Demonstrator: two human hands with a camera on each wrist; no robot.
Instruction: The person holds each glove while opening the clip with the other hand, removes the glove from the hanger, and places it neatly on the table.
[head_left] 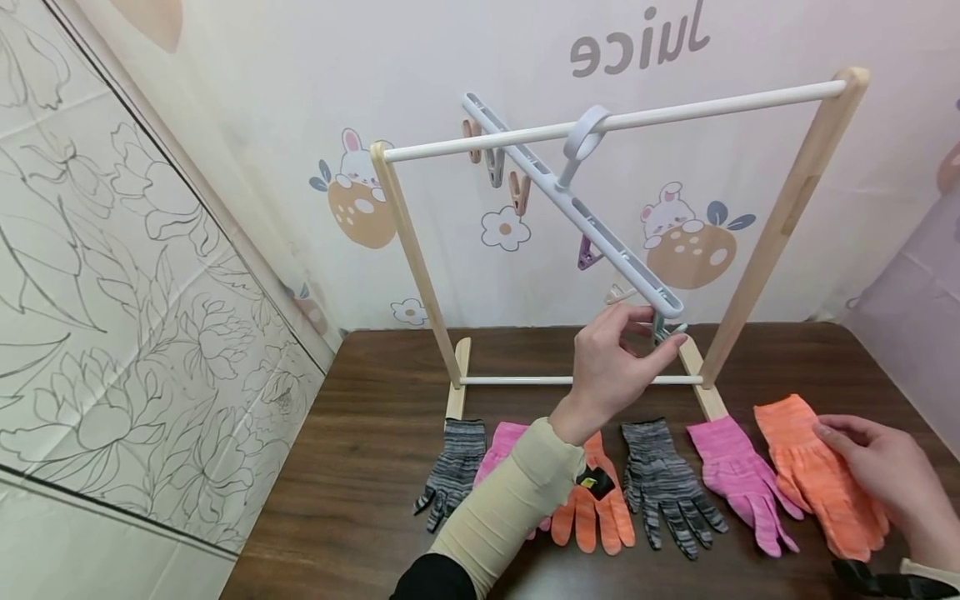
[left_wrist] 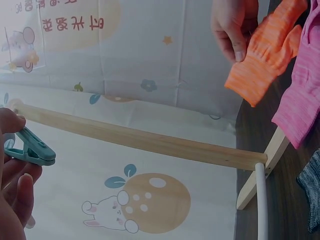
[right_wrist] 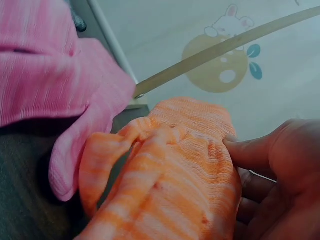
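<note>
My left hand (head_left: 611,362) is raised to the near end of a pale blue-grey clip hanger (head_left: 573,208). Thumb and fingers pinch a teal clothespin (left_wrist: 35,149) there. Over on the right, my right hand (head_left: 892,467) pinches an orange knit glove (head_left: 817,475) by its edge near the cuff, thumb on top. In the right wrist view that glove (right_wrist: 185,165) has its cuff away from the camera, and a pink glove (right_wrist: 55,70) lies beside it. Other clothespins, including a purple one (head_left: 588,252) and a pinkish one (head_left: 519,193), hang along the hanger.
A wooden rack with a white top rod (head_left: 705,108) stands on the dark table (head_left: 337,467), bearing the hanger by its hook (head_left: 585,137). Several gloves lie in a row in front, among them a grey striped one (head_left: 663,475) and an orange one (head_left: 585,521).
</note>
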